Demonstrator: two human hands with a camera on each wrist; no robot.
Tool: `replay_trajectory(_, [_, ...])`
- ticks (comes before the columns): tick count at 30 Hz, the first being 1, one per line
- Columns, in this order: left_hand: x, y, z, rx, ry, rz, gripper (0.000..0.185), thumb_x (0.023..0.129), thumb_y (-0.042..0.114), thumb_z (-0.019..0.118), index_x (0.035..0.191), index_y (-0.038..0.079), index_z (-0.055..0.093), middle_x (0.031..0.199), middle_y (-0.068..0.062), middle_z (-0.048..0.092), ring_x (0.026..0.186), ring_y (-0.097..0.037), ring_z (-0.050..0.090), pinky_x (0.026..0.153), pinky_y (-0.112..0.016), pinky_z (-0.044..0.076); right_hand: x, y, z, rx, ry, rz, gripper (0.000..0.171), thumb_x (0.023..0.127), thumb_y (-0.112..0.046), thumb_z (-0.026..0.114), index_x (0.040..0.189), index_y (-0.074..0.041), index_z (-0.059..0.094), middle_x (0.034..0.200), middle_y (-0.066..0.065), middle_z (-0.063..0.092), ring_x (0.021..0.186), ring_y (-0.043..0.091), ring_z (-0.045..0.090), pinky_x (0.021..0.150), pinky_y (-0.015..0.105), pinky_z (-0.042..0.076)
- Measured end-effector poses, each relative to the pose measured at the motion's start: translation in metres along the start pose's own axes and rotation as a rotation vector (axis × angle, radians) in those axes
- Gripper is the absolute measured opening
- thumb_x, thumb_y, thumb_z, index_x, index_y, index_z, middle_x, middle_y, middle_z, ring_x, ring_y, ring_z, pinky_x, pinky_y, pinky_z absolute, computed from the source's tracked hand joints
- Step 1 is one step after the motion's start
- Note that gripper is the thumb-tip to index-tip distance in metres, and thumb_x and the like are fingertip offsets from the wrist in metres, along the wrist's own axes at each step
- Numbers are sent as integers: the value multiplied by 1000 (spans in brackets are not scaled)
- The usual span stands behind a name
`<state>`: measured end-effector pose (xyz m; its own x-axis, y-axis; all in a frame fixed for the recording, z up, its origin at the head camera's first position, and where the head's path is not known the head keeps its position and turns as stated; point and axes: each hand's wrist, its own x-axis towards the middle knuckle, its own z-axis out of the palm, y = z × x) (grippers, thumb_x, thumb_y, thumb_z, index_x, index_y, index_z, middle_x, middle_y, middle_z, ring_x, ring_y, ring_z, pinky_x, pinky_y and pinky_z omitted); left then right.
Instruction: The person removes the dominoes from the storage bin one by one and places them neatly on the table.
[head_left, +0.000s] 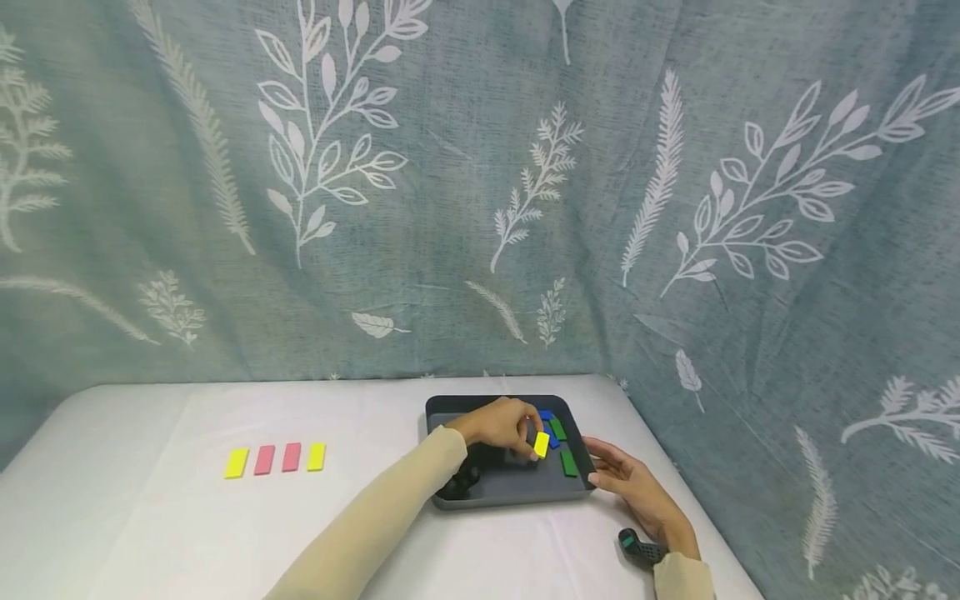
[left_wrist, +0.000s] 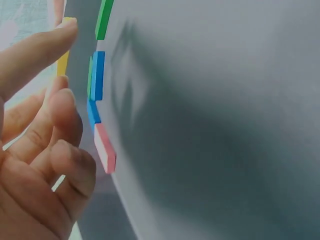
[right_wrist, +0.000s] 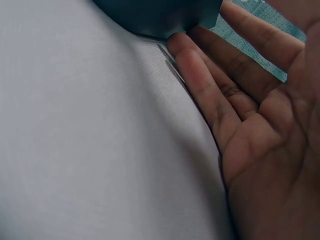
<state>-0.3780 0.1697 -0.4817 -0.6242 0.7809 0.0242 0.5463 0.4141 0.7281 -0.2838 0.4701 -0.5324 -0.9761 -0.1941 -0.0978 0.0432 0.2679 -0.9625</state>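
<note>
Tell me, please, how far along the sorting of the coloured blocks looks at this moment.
Four blocks lie in a row on the table: yellow, pink, pink, yellow. In hand: the left hand pinches a yellow block above the dark tray, while the right hand rests open against the tray's edge. Left: blue and green blocks in the tray, plus a pink one.

No readable text, labels, numbers or signs anywhere.

white table (head_left: 187,533) bearing a dark tray (head_left: 450,406) and four coloured blocks (head_left: 275,459).
</note>
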Motion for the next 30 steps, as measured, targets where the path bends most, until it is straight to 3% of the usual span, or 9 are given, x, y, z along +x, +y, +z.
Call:
replay_trajectory(9, [-21,-3,-22,31,40,21,44,86,23,87,124,11,68,78,2,67,66,-10,62,67,-23,51,3,-1,0,-31,-4,3,66,96,-19,75,155,-16,46,156,9,47,130,25,54,102,29,45])
replay_trajectory(21, [-60,-9,-48,42,96,44,44,87,28,86,126,15,67,80,4,65,71,-10,60,73,-26,51,1,1,-1,-39,-16,0,67,97,-18,74,157,-16,44,158,10,43,130,20,53,101,28,45])
replay_trajectory(30, [-89,-23,-62,47,145,36,45,87,28,85,126,14,66,80,3,64,68,-11,57,73,-28,49,1,-1,2,-50,-11,13,67,97,-19,73,157,-15,44,157,11,45,130,24,53,104,38,40])
